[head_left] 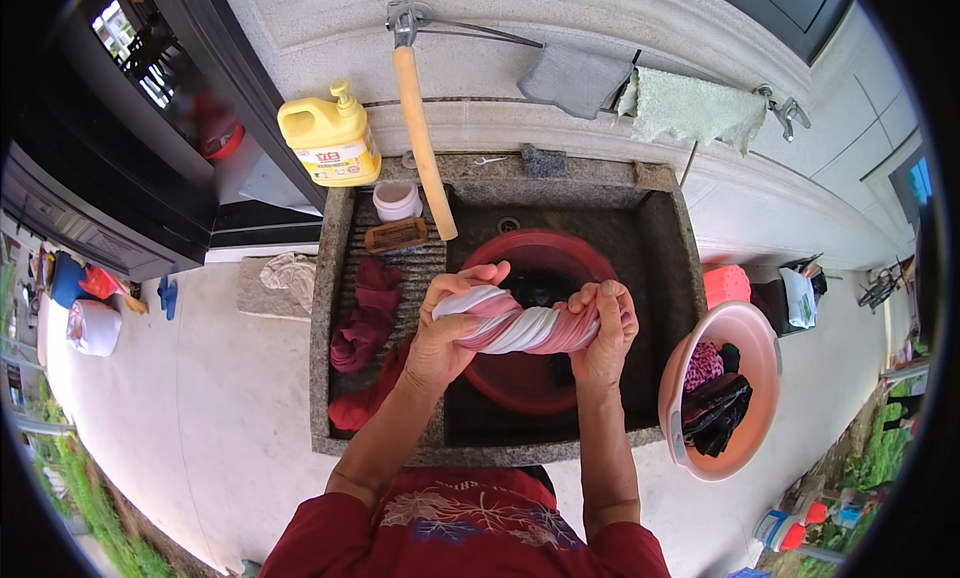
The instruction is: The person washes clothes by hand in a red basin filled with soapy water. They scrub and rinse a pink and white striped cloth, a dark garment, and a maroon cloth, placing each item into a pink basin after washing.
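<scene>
A pink and white striped cloth [525,328], twisted into a tight roll, stretches between my two hands. Its left end is gripped in my left hand [445,328], its right end in my right hand [602,328]. Below the cloth, a red basin [500,380] stands in the stone sink [660,378], with dark contents partly hidden by my hands. On the ribbed washboard part to the left lie a dark red garment [362,318] and a brighter red one [365,408]. A wooden brush [395,235] rests beyond them.
A hose [420,128] hangs from the tap over the sink. A yellow pump jug [330,138] and a pale tub [397,200] stand at the back left. To the right is a pink basin [765,378] with dark clothes. Rags [695,108] hang on the wall rail.
</scene>
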### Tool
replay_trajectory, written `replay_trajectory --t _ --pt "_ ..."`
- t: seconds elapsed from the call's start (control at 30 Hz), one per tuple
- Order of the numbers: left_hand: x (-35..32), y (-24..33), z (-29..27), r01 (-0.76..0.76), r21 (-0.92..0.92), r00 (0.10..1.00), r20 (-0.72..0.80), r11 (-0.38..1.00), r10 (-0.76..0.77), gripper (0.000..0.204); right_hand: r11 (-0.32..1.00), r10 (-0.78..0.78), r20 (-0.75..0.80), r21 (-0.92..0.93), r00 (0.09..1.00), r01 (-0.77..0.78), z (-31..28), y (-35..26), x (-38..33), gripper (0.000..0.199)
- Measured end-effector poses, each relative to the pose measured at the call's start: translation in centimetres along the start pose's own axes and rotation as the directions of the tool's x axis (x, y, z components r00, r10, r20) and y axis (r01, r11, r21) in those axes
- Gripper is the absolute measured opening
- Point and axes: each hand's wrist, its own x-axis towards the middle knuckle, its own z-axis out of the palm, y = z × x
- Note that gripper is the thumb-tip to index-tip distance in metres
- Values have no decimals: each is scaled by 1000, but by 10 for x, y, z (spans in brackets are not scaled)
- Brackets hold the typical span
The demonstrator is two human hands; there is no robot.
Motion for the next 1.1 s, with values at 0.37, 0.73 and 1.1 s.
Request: replay_trajectory --t 0.37,0.73,1.1 --pt "-2 11 50 -460 775 742 603 432 -293 28 826 559 120 9 821 -564 -15 1 48 5" --pt "-15 -38 56 -815 579 527 753 19 -394 9 803 576 145 -280 804 -525 -2 -6 60 10" --pt "-15 -81 21 -877 405 480 691 -261 -540 14 731 484 176 -619 857 -285 -16 15 74 10"
